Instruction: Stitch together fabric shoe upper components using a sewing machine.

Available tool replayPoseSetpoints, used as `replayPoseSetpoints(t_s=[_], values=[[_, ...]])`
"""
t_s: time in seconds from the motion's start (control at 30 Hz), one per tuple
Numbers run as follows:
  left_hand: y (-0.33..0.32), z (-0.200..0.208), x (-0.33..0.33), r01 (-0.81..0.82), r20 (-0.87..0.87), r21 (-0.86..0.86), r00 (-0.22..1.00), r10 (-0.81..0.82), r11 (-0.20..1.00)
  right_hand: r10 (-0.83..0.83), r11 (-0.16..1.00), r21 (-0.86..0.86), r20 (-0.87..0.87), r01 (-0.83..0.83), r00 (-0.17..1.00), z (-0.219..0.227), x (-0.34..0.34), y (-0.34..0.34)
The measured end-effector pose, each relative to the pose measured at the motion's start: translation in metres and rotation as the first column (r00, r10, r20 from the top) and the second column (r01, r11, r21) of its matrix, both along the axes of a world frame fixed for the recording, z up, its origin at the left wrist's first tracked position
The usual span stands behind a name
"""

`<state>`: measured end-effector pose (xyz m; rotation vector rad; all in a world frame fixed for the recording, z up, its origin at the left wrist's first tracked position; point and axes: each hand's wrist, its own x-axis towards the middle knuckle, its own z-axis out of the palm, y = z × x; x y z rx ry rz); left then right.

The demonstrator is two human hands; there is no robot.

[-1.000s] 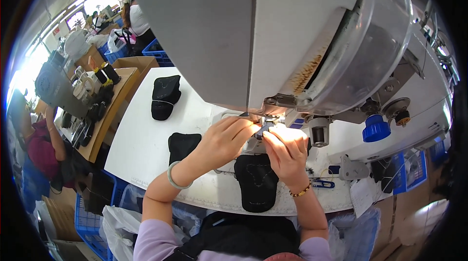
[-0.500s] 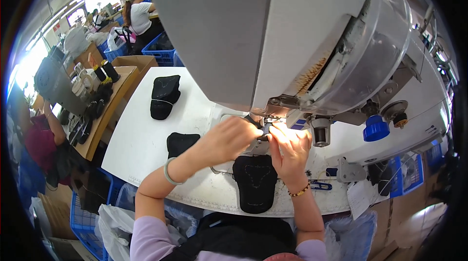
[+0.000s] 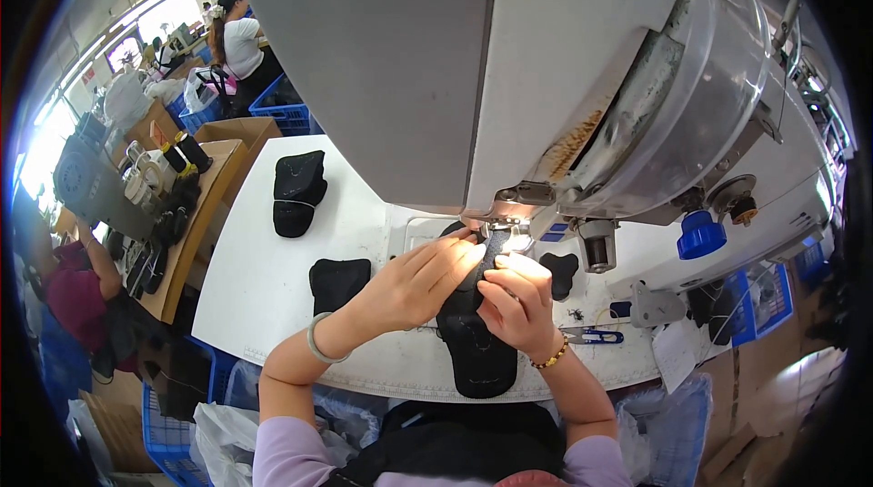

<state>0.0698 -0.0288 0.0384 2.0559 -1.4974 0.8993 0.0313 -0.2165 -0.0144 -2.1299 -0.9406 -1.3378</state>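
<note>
Under the needle of a large grey sewing machine (image 3: 505,214) lies a black padded fabric piece (image 3: 462,296) with a dark grey strip (image 3: 494,252) along it. My left hand (image 3: 423,280) presses its fingers together on the piece's left side, close to the needle. On the right edge of the strip, my right hand (image 3: 518,301) pinches with bent fingers. Nearer to me, a stack of black padded pieces (image 3: 480,358) lies on the white table (image 3: 259,291), partly overlapped by the worked piece. The fingertips hide some of the seam.
Left on the table are a tied black bundle (image 3: 299,193) and another black piece (image 3: 339,285). Right of my hand lie a black piece (image 3: 558,274) and blue-handled thread snips (image 3: 596,336). A blue crate (image 3: 762,303) stands at the right. Other people work at the far left.
Both hands have shifted toward me from the needle, and my right fingers have curled. More of the worked piece and its grey strip shows. The black piece at the right has come into sight.
</note>
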Motion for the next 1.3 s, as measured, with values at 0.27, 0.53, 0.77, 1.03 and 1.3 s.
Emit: replayPoseSetpoints(t_s=[0.27,0.53,0.77,1.03,1.3], values=[[-0.019,0.001,-0.021,-0.33,0.235,0.096,0.924,0.301,0.939,0.136,0.991,0.015,-0.062,-0.136,0.989,0.015,-0.001,-0.014],[-0.021,-0.018,-0.01,-0.271,0.161,-0.044,0.948,0.275,0.962,0.132,0.991,0.022,-0.069,-0.131,0.989,0.021,0.007,-0.021],[-0.015,-0.031,0.004,-0.17,0.059,-0.082,0.983,0.175,0.982,0.121,0.992,0.05,-0.126,-0.116,0.985,0.019,0.009,-0.019],[-0.012,-0.034,0.017,-0.171,0.071,-0.113,0.981,0.179,0.979,0.021,0.998,0.055,-0.219,-0.009,0.975,0.023,0.006,-0.015],[-0.01,-0.034,0.026,-0.226,0.117,-0.07,0.965,0.233,0.972,-0.105,0.993,0.04,-0.196,0.115,0.975,0.016,0.007,-0.012]])
